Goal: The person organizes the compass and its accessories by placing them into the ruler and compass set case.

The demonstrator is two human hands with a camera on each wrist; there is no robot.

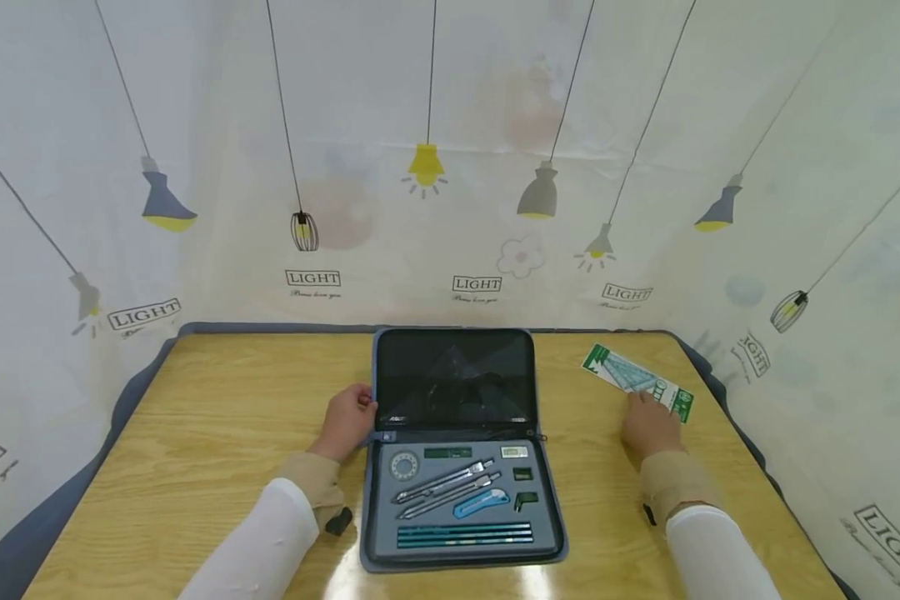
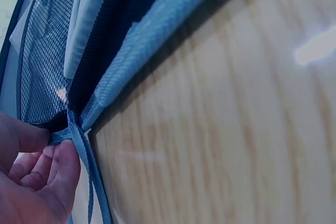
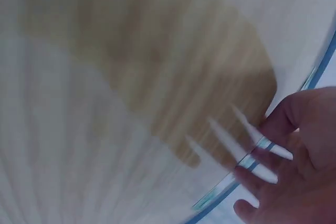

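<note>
A dark zip case (image 1: 375, 508) lies unfolded on the table, its mesh-covered lid (image 1: 456, 379) at the far side. The near half holds a grey tray with two silver compasses (image 1: 446, 487), a blue cutter (image 1: 482, 503), several green pencils (image 1: 465, 534), a round white piece (image 1: 403, 466) and small green parts. At the lid's left edge my left hand (image 1: 348, 421) pinches a blue fabric tab (image 2: 60, 137) between thumb and fingers. My right hand (image 1: 651, 425) touches a green-and-white ruler pack (image 1: 622, 369) on the right, its fingers (image 3: 262, 184) spread along the pack's edge.
The wooden table (image 1: 255, 375) reaches back to a pale fabric backdrop (image 1: 390, 283) printed with lamps. Table surface lies between the case and the ruler pack. A blue-grey strip (image 1: 138, 392) borders the table.
</note>
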